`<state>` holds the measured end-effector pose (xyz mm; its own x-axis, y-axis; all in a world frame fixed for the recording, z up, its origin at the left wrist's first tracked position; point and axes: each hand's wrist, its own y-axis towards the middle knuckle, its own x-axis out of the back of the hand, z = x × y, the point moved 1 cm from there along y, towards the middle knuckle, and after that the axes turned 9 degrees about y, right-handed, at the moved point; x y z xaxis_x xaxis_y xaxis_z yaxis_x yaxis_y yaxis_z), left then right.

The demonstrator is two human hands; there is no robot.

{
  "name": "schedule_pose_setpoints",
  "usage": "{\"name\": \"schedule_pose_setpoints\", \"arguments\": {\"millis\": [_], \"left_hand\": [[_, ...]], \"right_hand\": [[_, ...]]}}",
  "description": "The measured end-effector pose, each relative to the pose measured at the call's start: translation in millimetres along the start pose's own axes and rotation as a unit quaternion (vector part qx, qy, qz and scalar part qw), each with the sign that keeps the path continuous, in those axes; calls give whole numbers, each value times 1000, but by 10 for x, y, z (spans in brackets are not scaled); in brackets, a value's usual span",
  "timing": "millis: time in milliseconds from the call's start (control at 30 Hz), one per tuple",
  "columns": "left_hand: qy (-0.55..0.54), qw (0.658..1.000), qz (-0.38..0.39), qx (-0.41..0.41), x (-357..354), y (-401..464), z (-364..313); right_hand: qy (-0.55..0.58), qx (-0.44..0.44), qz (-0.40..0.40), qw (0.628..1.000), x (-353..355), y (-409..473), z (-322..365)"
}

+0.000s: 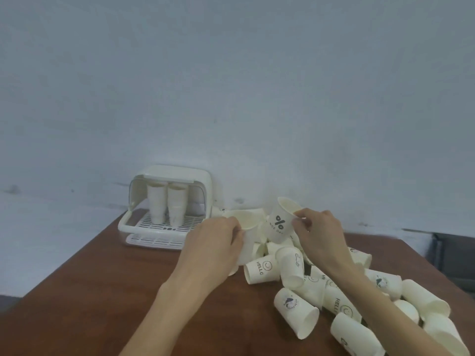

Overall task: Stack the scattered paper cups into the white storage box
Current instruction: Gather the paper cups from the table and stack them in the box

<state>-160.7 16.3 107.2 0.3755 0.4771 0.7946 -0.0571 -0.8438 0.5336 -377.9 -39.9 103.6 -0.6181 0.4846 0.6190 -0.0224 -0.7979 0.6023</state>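
Observation:
My left hand (217,242) grips an upright white paper cup (245,227) around its side, above the table. My right hand (318,235) pinches the rim of a second cup (279,222) printed with a percent sign, held tilted just right of the first. The two cups are close but apart. A heap of white paper cups (308,283) lies on its sides on the brown table to the right. The white storage box (164,227) stands at the back left with its lid lifted. Two tall cup stacks (167,204) stand on its slotted tray.
The brown table (102,291) stands against a pale wall. Its left edge runs diagonally from the box toward the lower left. A dark object (452,250) sits beyond the table's far right corner. Cups reach the right frame edge.

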Motion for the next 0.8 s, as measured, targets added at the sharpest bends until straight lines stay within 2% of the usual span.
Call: {"name": "schedule_pose_setpoints", "arguments": {"millis": [400,800], "left_hand": [[16,1000,-7,24,121,-97,489],[5,995,16,97,42,-230,1020]], "right_hand": [[22,15,23,999,-328,-154,323],[42,39,71,996,-818,-376,646]]}}
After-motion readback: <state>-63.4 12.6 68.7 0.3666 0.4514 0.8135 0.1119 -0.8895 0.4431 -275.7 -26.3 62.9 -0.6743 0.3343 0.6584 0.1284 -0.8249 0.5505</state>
